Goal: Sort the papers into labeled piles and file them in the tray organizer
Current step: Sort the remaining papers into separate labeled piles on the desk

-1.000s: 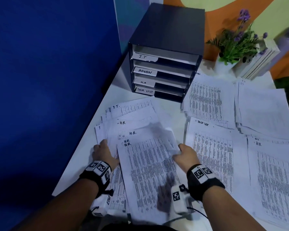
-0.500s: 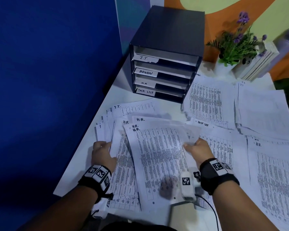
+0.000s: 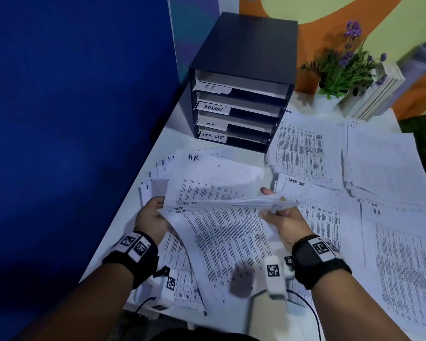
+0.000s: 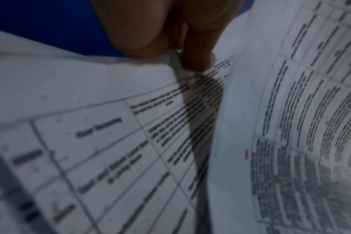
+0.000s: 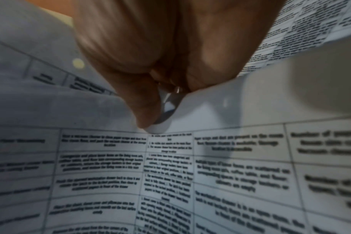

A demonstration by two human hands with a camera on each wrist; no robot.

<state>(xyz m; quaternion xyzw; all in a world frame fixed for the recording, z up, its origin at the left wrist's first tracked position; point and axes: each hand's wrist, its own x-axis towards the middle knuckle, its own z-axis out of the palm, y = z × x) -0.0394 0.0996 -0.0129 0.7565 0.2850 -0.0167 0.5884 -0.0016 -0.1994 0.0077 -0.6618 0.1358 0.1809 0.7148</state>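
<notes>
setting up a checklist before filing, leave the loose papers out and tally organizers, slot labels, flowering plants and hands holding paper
tray organizer: 1
slot labels: 4 (I.T., ADMIN, H.R., TASK LIST)
flowering plant: 1
hands gripping papers: 2 (left hand, right hand)
total: 8

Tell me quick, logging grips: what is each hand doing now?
Left hand: grips the left edge of the H.R. papers.
Right hand: pinches the right edge of the same sheets.
</notes>
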